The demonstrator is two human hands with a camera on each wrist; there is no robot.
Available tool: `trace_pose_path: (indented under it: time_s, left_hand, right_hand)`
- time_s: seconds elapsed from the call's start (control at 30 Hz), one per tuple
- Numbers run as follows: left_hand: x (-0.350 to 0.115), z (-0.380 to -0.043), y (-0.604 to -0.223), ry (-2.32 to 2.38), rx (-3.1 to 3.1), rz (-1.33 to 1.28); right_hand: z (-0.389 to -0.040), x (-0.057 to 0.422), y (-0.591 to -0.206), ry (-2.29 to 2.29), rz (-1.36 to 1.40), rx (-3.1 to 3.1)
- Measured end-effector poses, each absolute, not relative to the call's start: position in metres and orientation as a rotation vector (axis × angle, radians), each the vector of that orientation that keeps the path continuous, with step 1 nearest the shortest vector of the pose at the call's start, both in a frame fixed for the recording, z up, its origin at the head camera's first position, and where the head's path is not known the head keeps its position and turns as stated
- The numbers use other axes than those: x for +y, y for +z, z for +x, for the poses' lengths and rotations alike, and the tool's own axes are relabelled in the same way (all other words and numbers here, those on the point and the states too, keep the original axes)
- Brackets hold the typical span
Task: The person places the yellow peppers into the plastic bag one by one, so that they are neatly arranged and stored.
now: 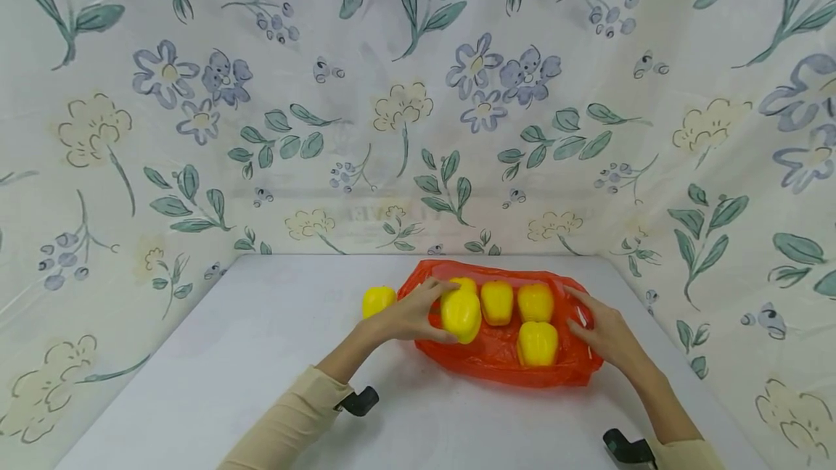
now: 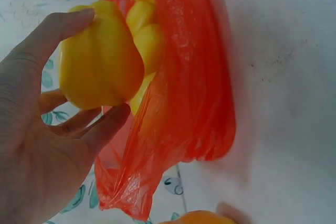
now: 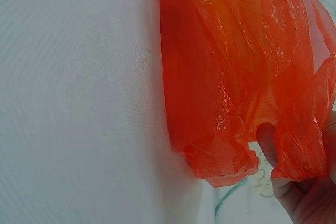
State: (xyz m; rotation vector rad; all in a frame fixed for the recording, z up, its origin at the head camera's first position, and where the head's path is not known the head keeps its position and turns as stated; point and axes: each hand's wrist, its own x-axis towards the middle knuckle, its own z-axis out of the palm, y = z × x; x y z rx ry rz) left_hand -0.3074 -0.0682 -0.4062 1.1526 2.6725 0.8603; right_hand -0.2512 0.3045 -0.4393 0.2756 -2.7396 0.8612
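My left hand (image 1: 406,315) grips a yellow bell pepper (image 1: 461,316), thumb on one side and fingers on the other. The pepper is held over the left part of an open red plastic bag (image 1: 470,363). Several more yellow bell peppers (image 1: 538,344) lie in the bag, one partly hidden behind the held pepper. At the bag's right end my right hand (image 1: 609,331) holds its rim; in the right wrist view the thin red film (image 3: 299,150) is between thumb and fingers. Another yellow bell pepper (image 1: 376,300) sits on the table just left of the bag.
The white table (image 1: 228,376) carries the bag and the single pepper. Floral cloth (image 1: 366,165) hangs behind it and at both sides. A dark wrist camera (image 1: 361,401) sticks out from the left sleeve, another (image 1: 625,447) from the right.
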Motion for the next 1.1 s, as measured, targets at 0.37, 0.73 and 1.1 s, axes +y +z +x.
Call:
trace_pose_path:
  time_s: [0.37, 0.73, 1.1]
  left_hand:
    - [-0.051, -0.304, -0.406, 0.862, 2.659, 1.165]
    - [-0.038, -0.309, -0.412, 0.869, 2.585, 1.163]
    - [-0.025, -0.307, -0.423, 0.792, 2.573, 1.185]
  right_hand:
    - [-0.252, 0.306, -0.439, 0.845, 0.298, -2.735]
    - [-0.253, 0.306, -0.437, 0.823, 0.308, -2.715]
    - [-0.252, 0.304, -0.438, 0.827, 0.300, -2.728]
